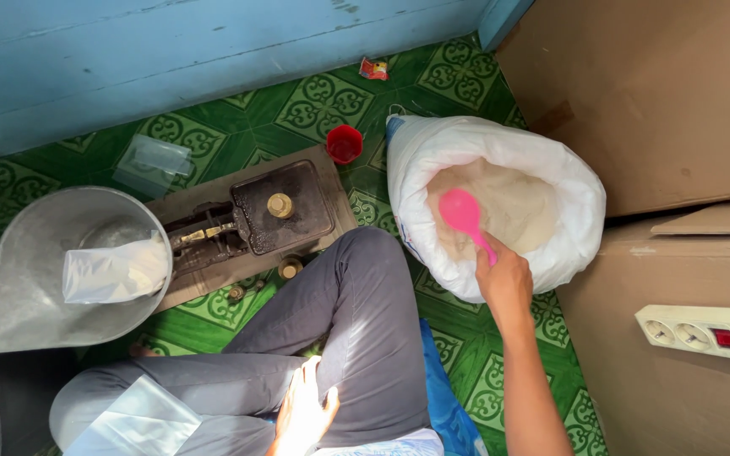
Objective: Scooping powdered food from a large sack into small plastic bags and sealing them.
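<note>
My right hand (504, 283) grips the handle of a pink plastic scoop (463, 213), whose bowl hovers inside an open white sack (568, 181) of pale granular stuff. My left hand (304, 414) rests flat on my thigh in bright sunlight, fingers apart, holding nothing. A clear plastic bag (137, 418) lies over my left knee. To the left stands a balance scale (251, 219) with a metal pan (19, 295); a filled clear bag (116, 272) lies in that pan. A brass weight (280, 205) sits on the scale's dark plate.
Large cardboard boxes (661, 93) stand at the right, with a white power strip (703, 331) on the lower one. A small red cup (344, 143) and an empty clear bag (152, 165) lie on the green patterned floor by the blue wall (171, 51). Small brass weights (290, 268) sit near my leg.
</note>
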